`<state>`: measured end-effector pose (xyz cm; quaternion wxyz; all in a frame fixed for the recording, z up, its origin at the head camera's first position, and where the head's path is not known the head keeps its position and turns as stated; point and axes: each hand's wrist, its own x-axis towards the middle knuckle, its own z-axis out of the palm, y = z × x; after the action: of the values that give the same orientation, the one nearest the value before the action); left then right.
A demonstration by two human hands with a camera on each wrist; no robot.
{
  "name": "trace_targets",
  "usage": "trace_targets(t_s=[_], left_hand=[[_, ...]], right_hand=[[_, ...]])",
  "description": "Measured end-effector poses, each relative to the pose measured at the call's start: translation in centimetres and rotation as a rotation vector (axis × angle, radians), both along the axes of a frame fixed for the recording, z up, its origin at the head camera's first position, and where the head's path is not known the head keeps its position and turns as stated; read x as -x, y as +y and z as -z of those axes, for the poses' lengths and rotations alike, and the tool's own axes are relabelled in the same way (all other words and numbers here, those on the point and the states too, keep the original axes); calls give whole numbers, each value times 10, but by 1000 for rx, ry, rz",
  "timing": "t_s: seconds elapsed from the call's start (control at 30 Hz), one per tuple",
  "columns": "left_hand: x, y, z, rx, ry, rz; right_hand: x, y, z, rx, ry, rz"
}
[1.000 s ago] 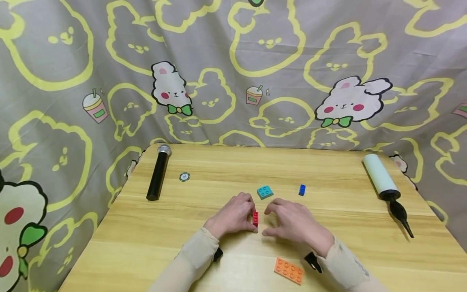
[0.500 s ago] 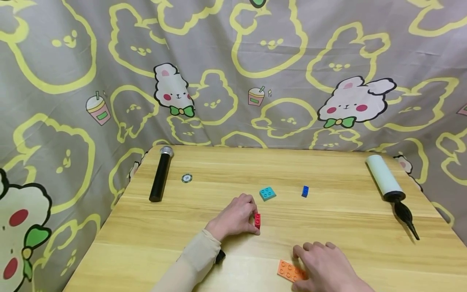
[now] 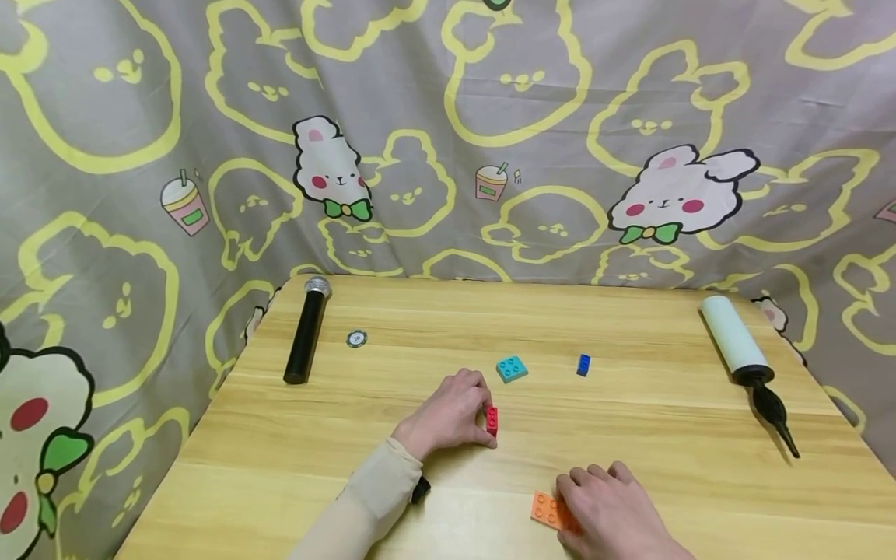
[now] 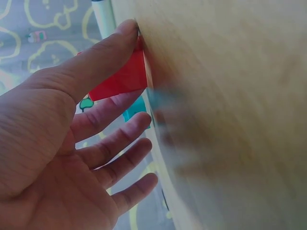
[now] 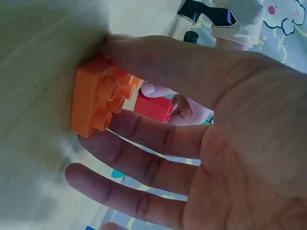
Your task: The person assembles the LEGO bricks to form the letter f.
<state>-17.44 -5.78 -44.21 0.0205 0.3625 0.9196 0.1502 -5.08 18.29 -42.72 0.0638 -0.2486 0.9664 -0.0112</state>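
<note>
My left hand [image 3: 448,414] holds a red toy brick [image 3: 492,420] upright on the table, between thumb and index finger. The left wrist view shows that red brick [image 4: 122,76] under the thumb, with the other fingers spread. At the front, my right hand [image 3: 610,507] grips the end of a flat orange toy brick [image 3: 544,507] with several studs. Seen from the right wrist, thumb and fingers lie on opposite sides of the orange brick [image 5: 88,98], which is on the tabletop. Beyond the left hand lies a teal brick [image 3: 512,369], and a small blue brick [image 3: 583,365] sits to its right.
A black microphone [image 3: 304,334] and a round chip [image 3: 357,338] lie on the left of the wooden table [image 3: 280,467]. Towards the right edge rests a white hand pump [image 3: 735,338] with a black nozzle. A patterned curtain [image 3: 420,93] hangs behind.
My right hand has moved from beside the red brick towards me and to the right, and now grips the orange brick. The left hand keeps its place on the red brick.
</note>
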Motion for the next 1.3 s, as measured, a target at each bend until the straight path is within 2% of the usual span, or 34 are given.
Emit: trace_targets(t_s=[0.17, 0.27, 0.4, 0.5, 0.67, 0.87, 1.3], left_hand=[[-1, 0, -1, -1, -2, -4], [0, 0, -1, 8, 3, -6], [1, 1, 0, 14, 1, -6], [1, 1, 1, 10, 1, -3], [1, 0, 0, 8, 2, -4], [1, 2, -1, 27, 4, 1], [0, 2, -2, 40, 7, -7]], right_hand=[[11, -2, -10, -2, 1, -12], [23, -1, -21, 41, 66, -21], [42, -1, -32, 110, 203, -74], [54, -5, -38, 147, 253, -108], [71, -18, -40, 184, 239, -140], [86, -32, -35, 206, 224, -177], [95, -45, -24, 188, 190, -195]])
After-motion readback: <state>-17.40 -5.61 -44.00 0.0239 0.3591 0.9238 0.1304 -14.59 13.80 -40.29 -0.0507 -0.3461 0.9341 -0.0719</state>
